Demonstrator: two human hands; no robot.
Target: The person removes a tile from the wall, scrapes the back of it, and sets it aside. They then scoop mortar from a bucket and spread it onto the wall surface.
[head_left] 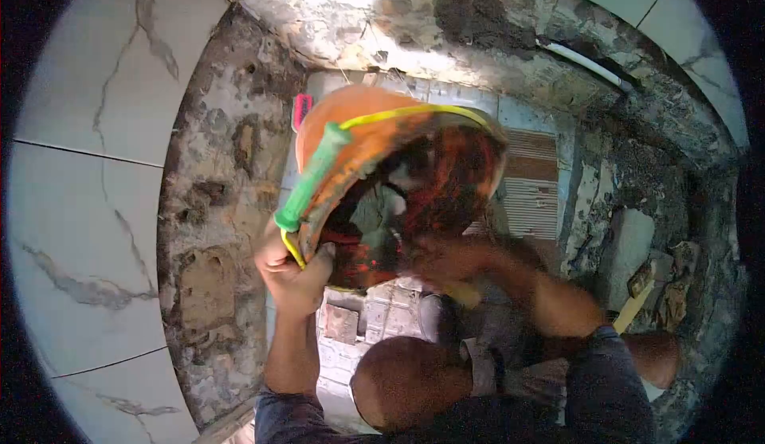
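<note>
An orange bucket [351, 109] is tilted so that its open mouth faces me. Its inside is dark and streaked, with a grey lump or patch [378, 213] in it. A yellow handle with a green grip [315, 177] lies along the rim. My left hand [295, 273] is closed on the rim at the left, beside the lower end of the grip. At the lower right of the bucket's mouth is my right hand [454, 261], smeared by motion. Its fingers cannot be made out, nor whether they touch the bucket.
A tool with a yellow handle [633, 309] lies at the right near a pale slab [625, 245]. Rough, chipped walls [227, 125] surround the pit, with marbled tiles [88, 205] beyond. A pink object [301, 112] and a ribbed panel [530, 173] are behind the bucket.
</note>
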